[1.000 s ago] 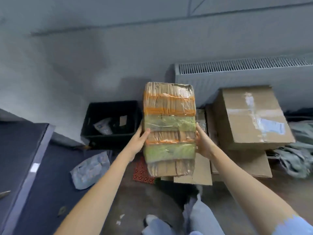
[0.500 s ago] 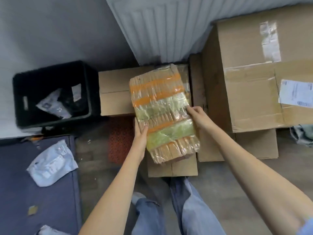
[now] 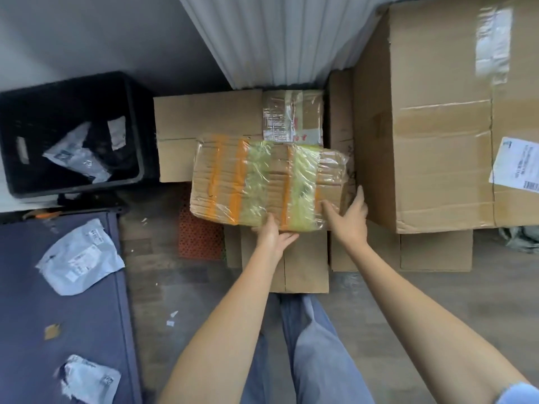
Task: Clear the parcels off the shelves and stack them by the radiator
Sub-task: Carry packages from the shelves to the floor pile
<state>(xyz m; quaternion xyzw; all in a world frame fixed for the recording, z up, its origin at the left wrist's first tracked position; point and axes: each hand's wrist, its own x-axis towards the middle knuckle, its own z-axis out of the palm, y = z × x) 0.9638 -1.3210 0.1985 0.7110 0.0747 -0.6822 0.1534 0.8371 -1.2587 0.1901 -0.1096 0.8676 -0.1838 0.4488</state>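
A cardboard parcel (image 3: 262, 182) wrapped in clear film with orange and yellow-green bands lies lengthwise on flat cardboard boxes (image 3: 204, 118) just below the white radiator (image 3: 277, 39). My left hand (image 3: 274, 234) grips its near edge, thumb on top. At the parcel's right near corner is my right hand (image 3: 347, 214), with the thumb on top and the fingers along the end. A tall taped cardboard box (image 3: 437, 126) stands right of the parcel, against the radiator.
A black crate (image 3: 137, 147) holding grey bags sits at the left by the wall. Grey mailer bags (image 3: 81, 255) lie on a dark blue surface (image 3: 58, 316) at the left. A red perforated mat (image 3: 198, 240) lies on the floor. More flat boxes (image 3: 437, 252) lie under the tall box.
The parcel went from upright in front of me down onto the flat boxes and turned sideways. My view tipped downward. Both hands slid to its near edge and right corner.
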